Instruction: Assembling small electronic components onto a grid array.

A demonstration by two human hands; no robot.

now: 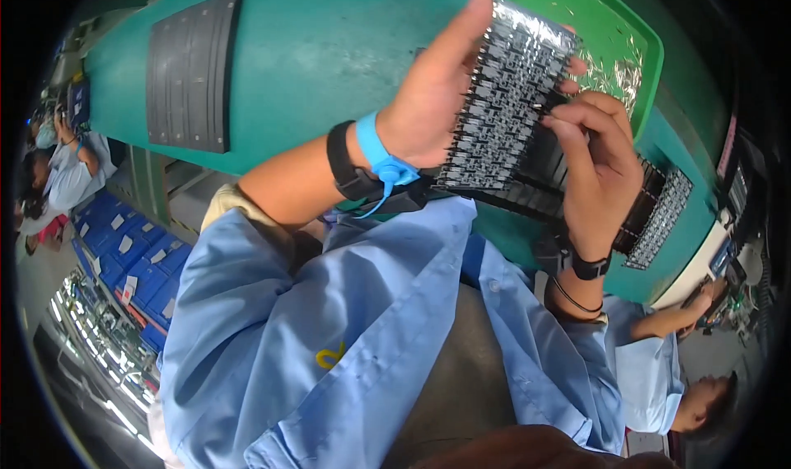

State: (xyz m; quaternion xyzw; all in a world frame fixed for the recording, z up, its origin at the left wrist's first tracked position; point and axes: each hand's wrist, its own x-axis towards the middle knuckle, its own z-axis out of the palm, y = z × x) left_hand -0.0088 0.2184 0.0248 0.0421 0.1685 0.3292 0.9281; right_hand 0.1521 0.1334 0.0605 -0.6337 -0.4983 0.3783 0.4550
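Note:
A panel of small printed circuit boards (511,90), dark with dense white markings, is held up tilted over the green table. My left hand (424,102) grips it by its left edge; the thumb lies along that side and fingertips show past the right edge. At the panel's right edge, my right hand (606,152) is closed in a pinch, thumb against forefinger. Whatever lies between those fingertips is too small to make out. Below the hands, a black slotted rack (531,205) is partly covered by the panel and my right hand.
A green tray (657,65) with thin shiny slivers stands behind my right hand. Another circuit board panel (663,214) lies at the right. A dark grooved plate (194,74) rests on the green table (321,41) at left. A co-worker (651,370) sits at lower right; blue bins (124,238) stand left.

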